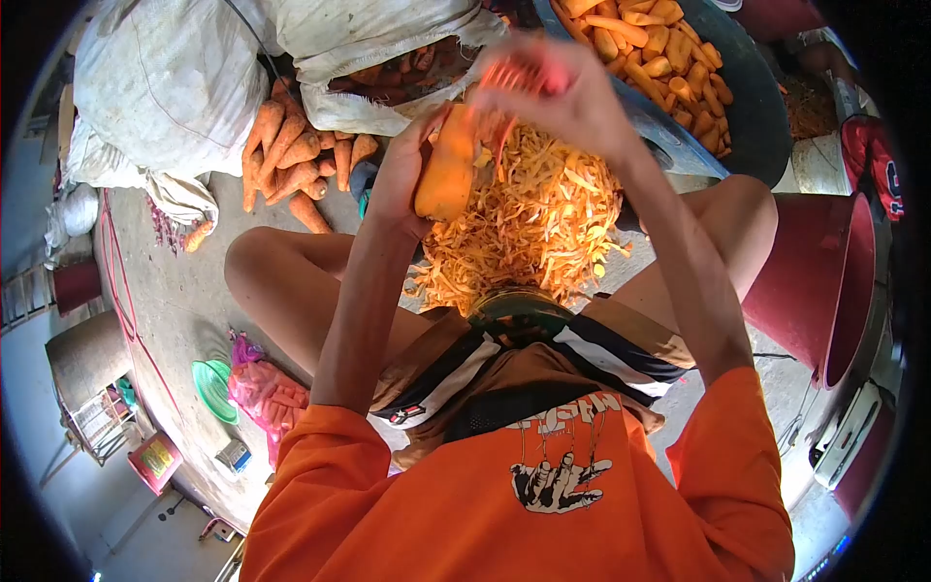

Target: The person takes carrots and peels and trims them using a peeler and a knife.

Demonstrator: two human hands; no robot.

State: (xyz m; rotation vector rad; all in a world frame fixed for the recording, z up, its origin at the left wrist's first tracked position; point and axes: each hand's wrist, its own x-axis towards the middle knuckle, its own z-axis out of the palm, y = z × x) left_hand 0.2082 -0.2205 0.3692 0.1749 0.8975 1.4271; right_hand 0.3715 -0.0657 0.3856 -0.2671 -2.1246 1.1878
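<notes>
My left hand (pixel 403 173) is wrapped round a thick peeled carrot (pixel 447 173), held tilted above the heap of peelings. Close to the carrot's upper end, my right hand (pixel 572 97) grips a red peeler (pixel 512 85); both are blurred by motion, and the peeler's blade cannot be made out. Orange carrot peelings (pixel 529 228) lie piled between my legs, below both hands. Unpeeled carrots (pixel 286 150) are heaped on the floor to the left, beyond my left knee.
A big blue tub (pixel 761 107) at the upper right holds many peeled carrots (pixel 674 63). White woven sacks (pixel 165 92) stand at the upper left, one open with carrots inside. A dark red bucket (pixel 805 281) is by my right knee. A pink bag (pixel 267 393) lies on the left floor.
</notes>
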